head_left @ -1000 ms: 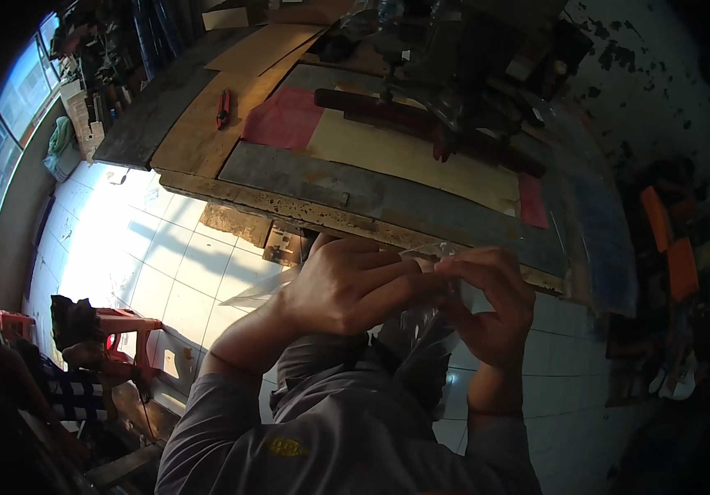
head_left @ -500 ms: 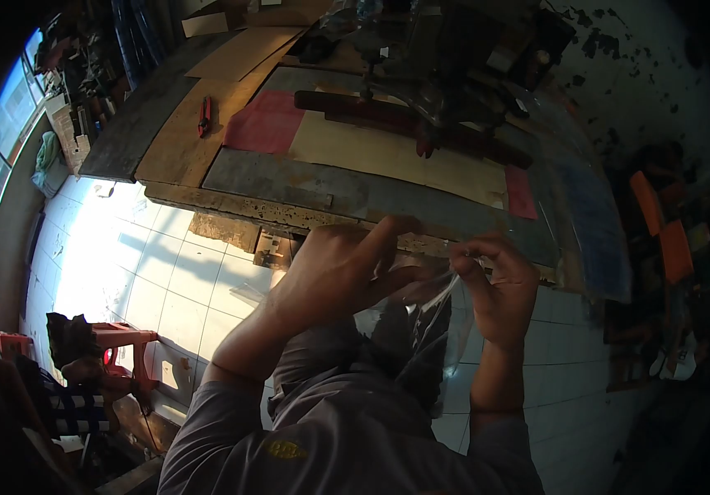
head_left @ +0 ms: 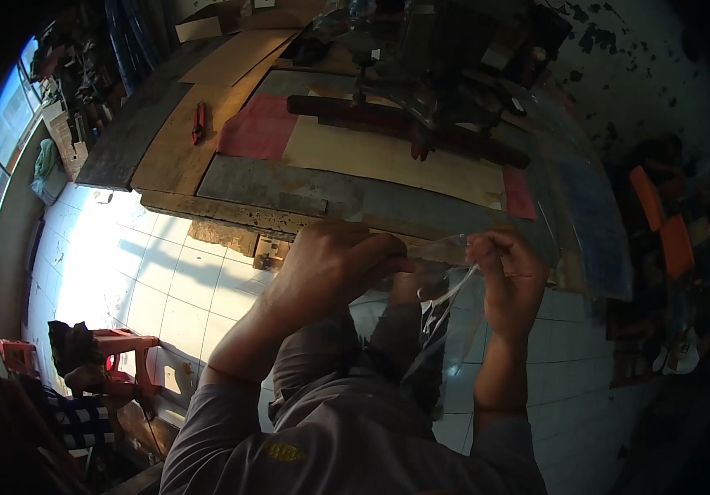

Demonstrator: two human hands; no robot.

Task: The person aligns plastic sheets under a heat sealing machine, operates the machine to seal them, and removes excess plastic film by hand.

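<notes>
A clear plastic bag or sheet [head_left: 454, 318] hangs between my hands in front of the table's near edge, above my lap. My right hand [head_left: 510, 280] pinches its upper edge between thumb and fingers. My left hand [head_left: 340, 262] has its fingers closed together at the plastic's left side; its fingertips are partly hidden by the hand itself. On the table beyond lies a long cream sheet [head_left: 388, 157] with a pink piece [head_left: 260, 128] at its left end and another pink piece [head_left: 518, 191] at its right end.
A dark red bar and a dark machine [head_left: 429, 99] stand over the cream sheet. A red cutter [head_left: 198, 124] lies on brown board at the left. A red stool [head_left: 132, 355] is at the lower left. Orange objects [head_left: 677, 246] are at the right.
My hands have moved apart from close together, and more of the clear plastic shows stretched between them. The view has shifted slightly, so the table appears further left.
</notes>
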